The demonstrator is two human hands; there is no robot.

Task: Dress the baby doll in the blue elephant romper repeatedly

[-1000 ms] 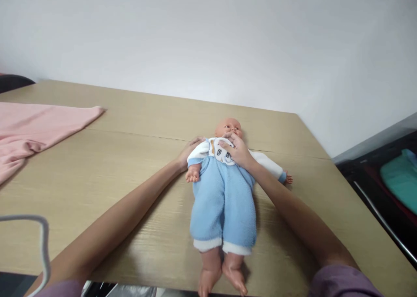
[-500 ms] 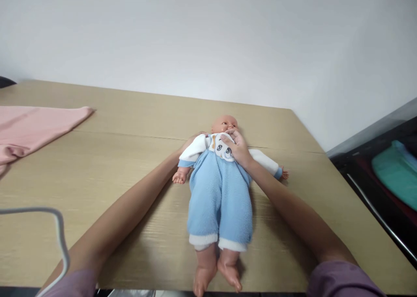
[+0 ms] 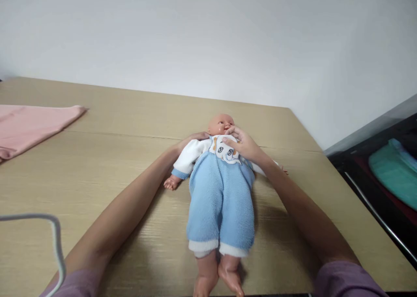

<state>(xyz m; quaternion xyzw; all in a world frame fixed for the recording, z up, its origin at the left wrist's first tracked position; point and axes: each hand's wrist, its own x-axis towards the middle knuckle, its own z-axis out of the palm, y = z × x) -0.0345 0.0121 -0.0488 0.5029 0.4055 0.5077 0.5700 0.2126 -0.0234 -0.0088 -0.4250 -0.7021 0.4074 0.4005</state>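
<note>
A baby doll (image 3: 221, 125) lies on its back, head away from me and feet toward me. It wears a fluffy blue and white outfit (image 3: 208, 197) with an embroidered animal face on the chest. My left hand (image 3: 195, 137) is closed at the doll's shoulder on the left, its fingertips by the collar and partly hidden behind the white sleeve. Across the upper chest lies my right hand (image 3: 246, 145), with thumb on the embroidered front and bent fingers at the collar just under the chin. My right forearm covers part of the doll's other sleeve.
A wooden table (image 3: 130, 114) carries the doll and reaches to a pale wall (image 3: 195, 41). Pink cloth (image 3: 35, 125) lies at the left. A white cable (image 3: 57, 240) loops at the lower left. Beyond the right edge, green fabric (image 3: 391, 171) rests on something dark.
The sleeve on the left has shifted outward and lower, with the doll's hand. My right hand has moved slightly right, and its forearm now covers more of the other sleeve. The view has shifted slightly.
</note>
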